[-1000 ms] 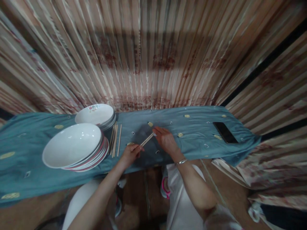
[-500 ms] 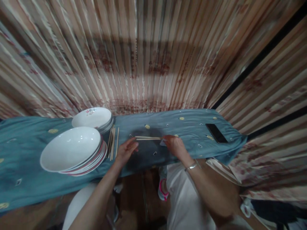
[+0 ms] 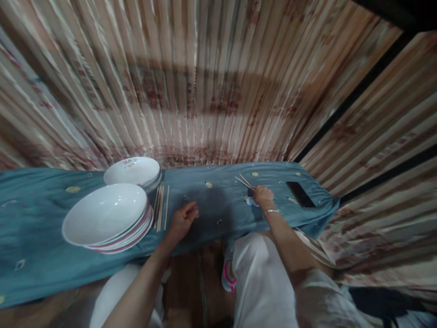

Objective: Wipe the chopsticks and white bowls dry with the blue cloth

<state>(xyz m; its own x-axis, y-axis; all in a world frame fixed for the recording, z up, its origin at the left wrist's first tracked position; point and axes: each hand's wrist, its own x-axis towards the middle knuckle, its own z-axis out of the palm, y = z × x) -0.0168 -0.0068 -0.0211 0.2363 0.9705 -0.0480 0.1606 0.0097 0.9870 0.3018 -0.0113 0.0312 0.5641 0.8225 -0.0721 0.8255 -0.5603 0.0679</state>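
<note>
Held in my right hand [image 3: 264, 196] is a pair of thin wooden chopsticks [image 3: 244, 183], their tips spread apart and pointing up and left. Below the same hand a small pale cloth or tissue [image 3: 251, 201] shows; most of it is hidden. My left hand [image 3: 183, 217] hovers above the front of the table with its fingers curled in, and I see nothing in it. Just left of it, several chopsticks [image 3: 160, 207] lie side by side on the tablecloth, with a single chopstick [image 3: 167, 207] a little apart from the others.
A stack of large white bowls [image 3: 105, 214] with red-rimmed dishes below stands at the left. Behind it is another stack of bowls [image 3: 133, 171]. A black phone [image 3: 300, 194] lies on the blue-green tablecloth [image 3: 218, 175] at right. A pleated curtain [image 3: 205, 91] hangs behind.
My right hand has moved right with the chopsticks, away from my left hand. The chopsticks, earlier stretched level between both hands, now slant up and left. My left hand has barely moved.
</note>
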